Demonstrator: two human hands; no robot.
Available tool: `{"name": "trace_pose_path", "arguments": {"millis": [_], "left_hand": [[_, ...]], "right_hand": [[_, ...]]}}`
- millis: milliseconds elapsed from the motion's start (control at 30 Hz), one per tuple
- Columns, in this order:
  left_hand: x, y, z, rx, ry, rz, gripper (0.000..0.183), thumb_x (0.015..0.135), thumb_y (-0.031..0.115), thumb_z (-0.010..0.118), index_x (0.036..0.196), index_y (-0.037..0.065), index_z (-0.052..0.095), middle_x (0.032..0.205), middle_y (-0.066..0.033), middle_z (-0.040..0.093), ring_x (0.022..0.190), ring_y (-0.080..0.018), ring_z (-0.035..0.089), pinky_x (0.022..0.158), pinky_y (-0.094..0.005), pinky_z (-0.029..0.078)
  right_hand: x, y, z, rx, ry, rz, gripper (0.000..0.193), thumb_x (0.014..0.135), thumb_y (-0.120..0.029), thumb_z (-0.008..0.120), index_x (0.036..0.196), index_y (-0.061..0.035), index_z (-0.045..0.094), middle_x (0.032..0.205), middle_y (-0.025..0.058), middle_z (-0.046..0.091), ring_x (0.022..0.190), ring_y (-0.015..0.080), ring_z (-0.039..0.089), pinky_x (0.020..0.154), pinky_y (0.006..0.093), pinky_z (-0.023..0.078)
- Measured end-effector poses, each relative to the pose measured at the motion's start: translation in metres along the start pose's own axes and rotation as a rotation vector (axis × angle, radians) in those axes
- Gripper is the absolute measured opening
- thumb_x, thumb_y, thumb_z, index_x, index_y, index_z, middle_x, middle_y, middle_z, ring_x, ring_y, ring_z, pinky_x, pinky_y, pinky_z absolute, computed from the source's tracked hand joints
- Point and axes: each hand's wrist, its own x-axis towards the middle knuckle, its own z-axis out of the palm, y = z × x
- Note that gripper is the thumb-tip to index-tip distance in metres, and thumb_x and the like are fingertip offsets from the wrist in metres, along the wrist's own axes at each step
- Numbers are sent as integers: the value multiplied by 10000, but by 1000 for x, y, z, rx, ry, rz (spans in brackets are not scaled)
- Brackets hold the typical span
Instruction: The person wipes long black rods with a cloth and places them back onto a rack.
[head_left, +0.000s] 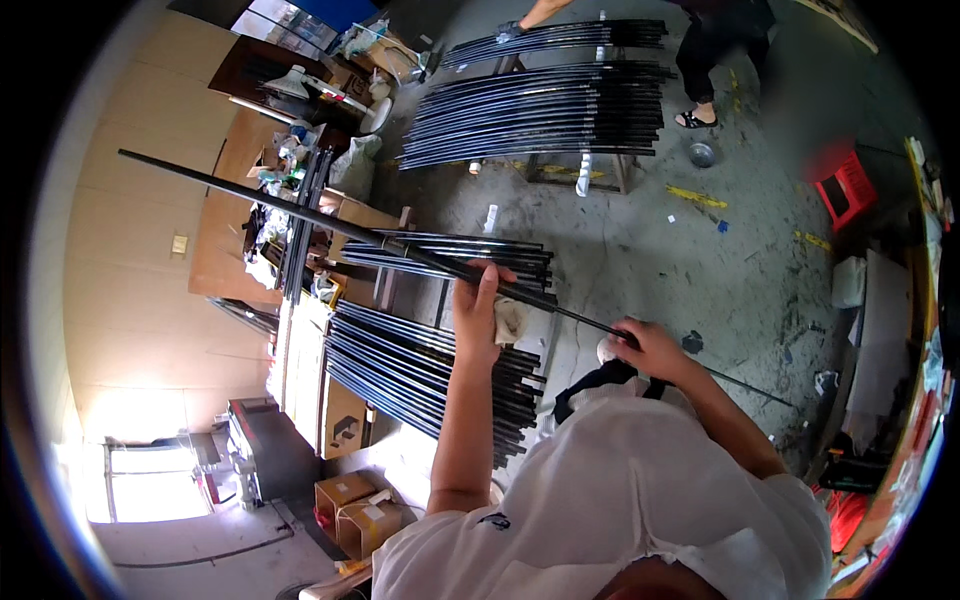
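A long black tube point(330, 221) slants across in front of me, its far end raised toward the upper left. My left hand point(476, 316) is closed around it near its near end, thumb on top. Out of that end runs a thin dark rod point(585, 321), which my right hand point(652, 352) grips; the rod carries on past this hand toward the lower right. Beside my left fingers is a beige cloth-like pad point(511, 322); whether I hold it cannot be told. Below the tube, black tubes point(430, 365) lie side by side in two groups.
More black tubes point(530, 110) rest on a stand farther off, where another person's gloved hand point(510, 31) touches them. A red crate point(846, 190) and a metal bowl point(702, 154) stand on the floor. Cardboard boxes point(365, 520) sit at lower left, near a dark machine point(270, 440).
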Motion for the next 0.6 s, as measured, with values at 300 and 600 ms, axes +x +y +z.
{"name": "trace_pose_path", "arguments": {"millis": [300,600], "left_hand": [[10,28,19,58,-40,63,155,919,145,497,1019,32,459,863,-64,569,814,-128,525,743,-254,436],[44,120,-20,114,171,234,234,892,278,551,979,63,514,830,-46,575,771,-154,552,690,-290,475]], "right_hand": [[3,-16,-18,87,-19,-44,224,868,-233,558,888,-11,547,732,158,596,654,311,586,584,373,441],[6,-18,-26,75,-45,-48,249,880,-224,545,838,21,545,634,186,522,545,310,495,527,364,397]]}}
